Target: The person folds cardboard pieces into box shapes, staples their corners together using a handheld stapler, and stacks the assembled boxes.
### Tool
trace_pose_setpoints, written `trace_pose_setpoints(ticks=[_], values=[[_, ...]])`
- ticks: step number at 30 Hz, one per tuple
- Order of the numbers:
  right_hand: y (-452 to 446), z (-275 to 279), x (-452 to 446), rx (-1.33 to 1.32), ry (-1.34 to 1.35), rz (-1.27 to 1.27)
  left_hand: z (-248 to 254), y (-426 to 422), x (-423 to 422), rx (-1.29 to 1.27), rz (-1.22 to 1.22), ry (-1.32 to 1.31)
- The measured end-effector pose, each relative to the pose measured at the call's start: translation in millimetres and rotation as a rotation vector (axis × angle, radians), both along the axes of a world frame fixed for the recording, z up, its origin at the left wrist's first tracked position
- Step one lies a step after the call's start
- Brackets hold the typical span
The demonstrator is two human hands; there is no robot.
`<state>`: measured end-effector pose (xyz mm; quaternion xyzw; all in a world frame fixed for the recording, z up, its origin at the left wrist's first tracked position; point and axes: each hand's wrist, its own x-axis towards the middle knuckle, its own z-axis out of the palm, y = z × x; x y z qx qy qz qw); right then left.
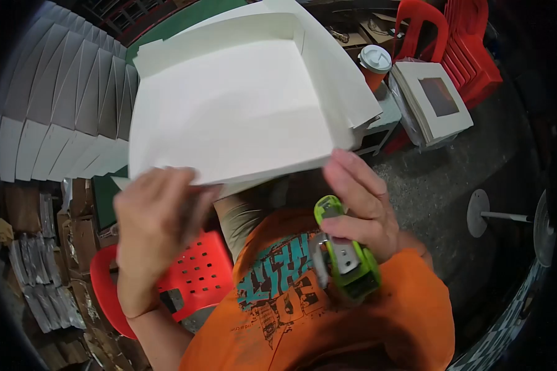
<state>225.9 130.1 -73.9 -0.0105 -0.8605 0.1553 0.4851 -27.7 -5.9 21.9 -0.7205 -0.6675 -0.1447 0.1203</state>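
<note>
A large white cardboard box (229,105), open at the top, is tilted in front of me with its low walls folded up. At its near left corner is my left hand (158,216), blurred, its fingers curled over the edge. My right hand (365,207) is wrapped round a green stapler (346,253), held in front of my orange shirt. The upper fingers of that hand reach to the near right corner of the box. Another white cardboard sheet or box (346,74) lies beneath and behind the box.
Stacked white boxes (62,93) rise at the left. A lidded cup (375,62), a stack of white windowed pieces (433,102) and red chairs (470,49) stand at the right. A red stool (201,269) is by my left arm, and a fan (543,229) is far right.
</note>
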Motion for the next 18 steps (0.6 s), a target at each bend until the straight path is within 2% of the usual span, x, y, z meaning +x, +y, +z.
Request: trace_pose_setpoints(ticks=[3,4,7,8,11,12,15,18], values=[[0.7,18.6,-19.0,-0.008,-0.027,0.016,6.2,-1.9,35.8,-0.148,-0.112,0.044],[3.0,18.5,-26.5,-0.034,-0.017,0.031,20.9,-6.5,42.7,-0.271,-0.148,-0.006],[18.1,11.5,-31.4,-0.199,0.004,0.148,37.3,-22.9,25.1,-0.37,-0.284,-0.065],[26.8,5.9,-33.6,-0.264,0.074,0.202,47.8,-27.8,13.9,-0.506,-0.34,-0.143],[42.5,1.0,-37.3,-0.444,0.215,0.292,41.2,-40.7,-6.4,-0.505,-0.431,-0.316],[40.4,9.3,-37.0,-0.547,0.206,0.291,37.9,-40.9,-8.4,-0.514,-0.449,-0.355],[47.2,16.4,-47.2,-0.633,0.147,0.341,33.5,-27.6,-10.6,-0.58,-0.49,-0.469],[58.2,21.6,-57.4,-0.638,0.091,0.422,15.6,-12.3,-3.7,-0.448,-0.351,-0.575]])
